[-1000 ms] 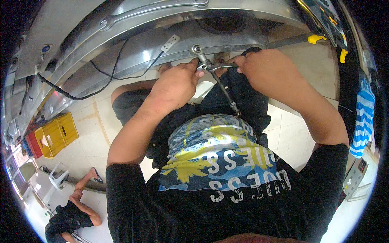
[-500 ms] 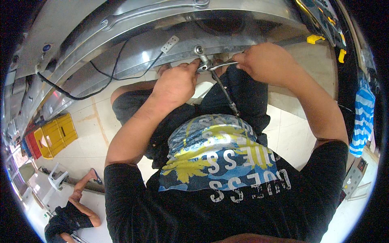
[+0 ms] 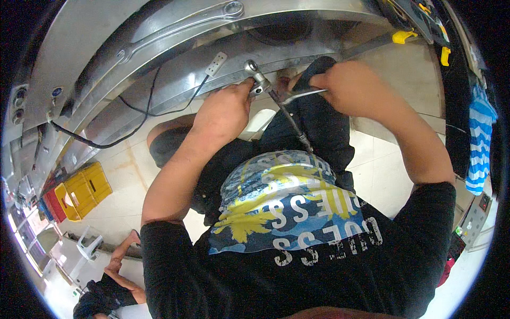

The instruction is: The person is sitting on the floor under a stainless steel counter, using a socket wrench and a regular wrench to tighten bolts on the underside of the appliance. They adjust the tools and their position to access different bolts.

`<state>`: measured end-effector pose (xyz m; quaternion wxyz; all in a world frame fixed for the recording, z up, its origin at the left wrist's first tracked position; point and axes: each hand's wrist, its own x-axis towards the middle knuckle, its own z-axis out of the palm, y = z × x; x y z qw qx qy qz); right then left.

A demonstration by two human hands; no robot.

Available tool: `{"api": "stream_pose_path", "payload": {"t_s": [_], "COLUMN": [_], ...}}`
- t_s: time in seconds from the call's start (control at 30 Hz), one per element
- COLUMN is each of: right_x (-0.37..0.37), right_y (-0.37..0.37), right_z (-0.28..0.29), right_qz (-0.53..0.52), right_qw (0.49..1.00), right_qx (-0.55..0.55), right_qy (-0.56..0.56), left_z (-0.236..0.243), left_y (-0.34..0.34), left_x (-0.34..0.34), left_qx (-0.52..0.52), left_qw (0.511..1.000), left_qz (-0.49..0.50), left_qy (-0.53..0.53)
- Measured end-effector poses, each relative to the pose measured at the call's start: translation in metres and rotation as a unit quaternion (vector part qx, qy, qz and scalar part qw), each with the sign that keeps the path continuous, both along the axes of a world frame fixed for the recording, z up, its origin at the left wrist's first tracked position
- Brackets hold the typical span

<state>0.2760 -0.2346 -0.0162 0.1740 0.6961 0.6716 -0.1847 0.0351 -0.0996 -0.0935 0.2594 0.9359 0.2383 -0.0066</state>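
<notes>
Above tiles (image 3: 374, 173), the left hand (image 3: 222, 112) is gripping a silver-headed dark rod (image 3: 287, 115), the right hand (image 3: 355, 87) a wrench (image 3: 307, 94). A yellow crate (image 3: 95, 187) is standing leftward.

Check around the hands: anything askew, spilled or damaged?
No spill or damage that I can see. The one mildly odd thing is the combination wrench lying loose on the metal surface, beyond the left hand; it might get knocked off.

A rod (image 3: 289, 118) is held at its head by the left hand (image 3: 222, 109); just beside, a wrench (image 3: 305, 94) is gripped by the right hand (image 3: 351, 87). On the ledge (image 3: 297, 7) a spanner (image 3: 179, 30) is laid. Below it a white socket (image 3: 215, 64) is seen, and at the left a yellow crate (image 3: 85, 191).
</notes>
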Motion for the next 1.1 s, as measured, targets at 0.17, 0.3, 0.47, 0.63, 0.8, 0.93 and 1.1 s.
{"api": "stream_pose_path", "payload": {"t_s": [0.17,0.3,0.47,0.63,0.8,0.93,1.1], "right_x": [0.035,-0.004,-0.055,-0.065,-0.068,-0.071,-0.076], "right_y": [-0.019,-0.032,-0.037,-0.039,-0.040,-0.039,-0.038], "right_z": [-0.033,-0.100,-0.140,-0.147,-0.148,-0.151,-0.143], "right_qz": [-0.132,-0.240,-0.304,-0.332,-0.347,-0.349,-0.328], "right_qw": [0.973,0.874,0.760,0.707,0.699,0.733,0.763], "right_qx": [0.042,0.073,0.093,0.103,0.125,0.158,0.152], "right_qy": [0.185,0.417,0.567,0.616,0.612,0.562,0.536], "left_z": [0.000,0.002,0.000,-0.001,-0.004,-0.025,-0.018], "left_y": [-0.001,-0.002,-0.001,-0.002,-0.004,0.000,0.004], "left_x": [-0.002,0.000,-0.005,-0.008,-0.008,-0.022,-0.021], "left_qx": [-0.008,-0.021,-0.037,-0.051,-0.057,-0.160,-0.349], "left_qw": [1.000,1.000,0.999,0.998,0.997,0.979,0.868], "left_qz": [0.004,0.009,0.012,0.031,0.043,0.121,0.324], "left_qy": [-0.003,-0.003,0.007,-0.004,-0.022,-0.041,-0.142]}}
